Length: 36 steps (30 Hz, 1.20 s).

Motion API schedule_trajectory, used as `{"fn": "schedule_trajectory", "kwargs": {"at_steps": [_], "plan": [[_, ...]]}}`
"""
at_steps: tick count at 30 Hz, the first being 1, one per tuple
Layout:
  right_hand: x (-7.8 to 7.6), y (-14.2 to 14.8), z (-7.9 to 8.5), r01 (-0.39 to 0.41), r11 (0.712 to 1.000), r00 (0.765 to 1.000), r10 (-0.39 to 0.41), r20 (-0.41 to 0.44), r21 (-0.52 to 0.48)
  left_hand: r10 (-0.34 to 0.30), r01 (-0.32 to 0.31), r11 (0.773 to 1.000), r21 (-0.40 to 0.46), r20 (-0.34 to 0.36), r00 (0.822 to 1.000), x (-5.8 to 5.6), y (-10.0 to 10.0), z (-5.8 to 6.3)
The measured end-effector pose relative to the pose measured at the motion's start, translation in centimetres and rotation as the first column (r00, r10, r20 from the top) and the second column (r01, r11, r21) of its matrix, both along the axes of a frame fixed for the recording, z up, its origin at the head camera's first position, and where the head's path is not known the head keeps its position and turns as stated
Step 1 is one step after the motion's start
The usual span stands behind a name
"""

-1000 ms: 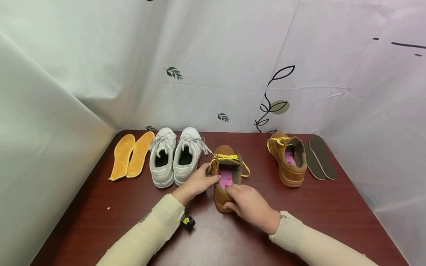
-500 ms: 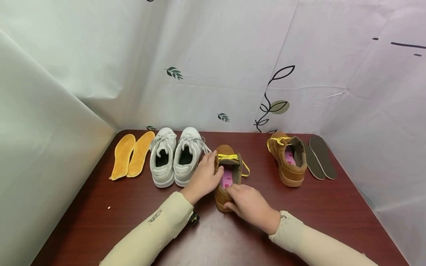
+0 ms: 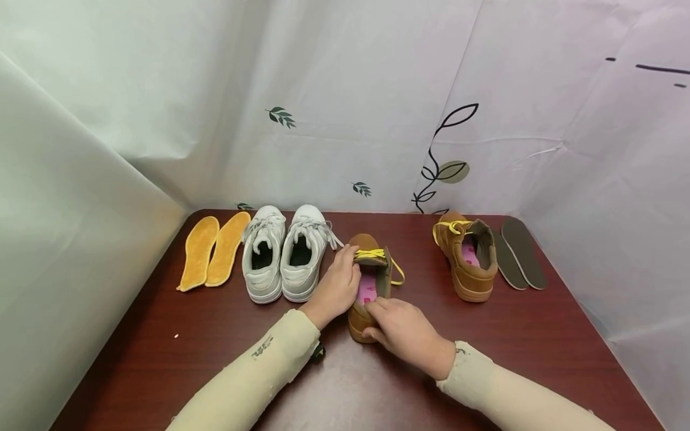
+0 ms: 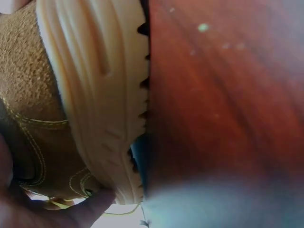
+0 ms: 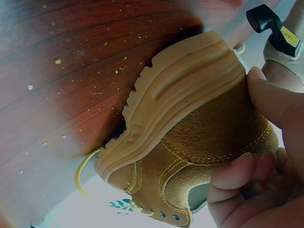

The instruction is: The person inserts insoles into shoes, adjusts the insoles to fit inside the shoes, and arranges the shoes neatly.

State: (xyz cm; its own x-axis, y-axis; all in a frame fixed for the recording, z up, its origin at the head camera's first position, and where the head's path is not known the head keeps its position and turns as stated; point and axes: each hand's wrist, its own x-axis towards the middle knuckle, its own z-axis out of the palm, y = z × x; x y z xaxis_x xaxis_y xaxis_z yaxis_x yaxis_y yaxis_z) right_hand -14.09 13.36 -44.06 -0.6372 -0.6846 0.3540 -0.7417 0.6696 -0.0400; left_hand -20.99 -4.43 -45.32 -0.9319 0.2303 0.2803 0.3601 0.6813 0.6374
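Brown shoe stood upright near the middle of the table, toe toward the table's far edge; white shoes sat together left of the table's middle; from my remote feed I saw the right hand gripping the heel; the left hand touched the flank, though whether it gripped I couldn't tell; a pink insole lay inside; I judged the step to be steadying shoe and insole; the next move, I reckoned, called for a firm heel hold and checking that the insole lay flat toward the hidden toe.
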Motion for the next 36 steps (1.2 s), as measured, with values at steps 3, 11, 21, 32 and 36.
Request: {"fn": "schedule_trajectory", "kwargs": {"at_steps": [3,11,21,32,36], "plan": [[0.1,0.1,0.0,-0.008,1.0,1.0,0.008,0.0,-0.005,-0.003,0.003,1.0,0.013,-0.001,1.0,0.1,-0.1,-0.2],[0.0,0.2,0.2,-0.019,1.0,1.0,0.019,-0.021,-0.005,-0.019,0.019,1.0,0.007,-0.029,0.999,-0.1,-0.1,-0.2],[-0.3,1.0,0.9,-0.039,0.997,0.997,0.044,-0.064,0.073,-0.018,0.019,1.0,-0.024,0.006,1.0,0.0,-0.2,-0.1],[-1.9,3.7,2.8,0.032,0.999,0.999,-0.032,0.011,-0.012,-0.022,0.021,0.999,-0.032,-0.043,0.999,0.2,-0.2,-0.3],[-2.6,5.1,3.8,0.063,0.997,0.998,-0.064,-0.004,-0.047,-0.024,0.023,0.999,-0.031,-0.043,0.999,0.2,-0.2,-0.3]]}}
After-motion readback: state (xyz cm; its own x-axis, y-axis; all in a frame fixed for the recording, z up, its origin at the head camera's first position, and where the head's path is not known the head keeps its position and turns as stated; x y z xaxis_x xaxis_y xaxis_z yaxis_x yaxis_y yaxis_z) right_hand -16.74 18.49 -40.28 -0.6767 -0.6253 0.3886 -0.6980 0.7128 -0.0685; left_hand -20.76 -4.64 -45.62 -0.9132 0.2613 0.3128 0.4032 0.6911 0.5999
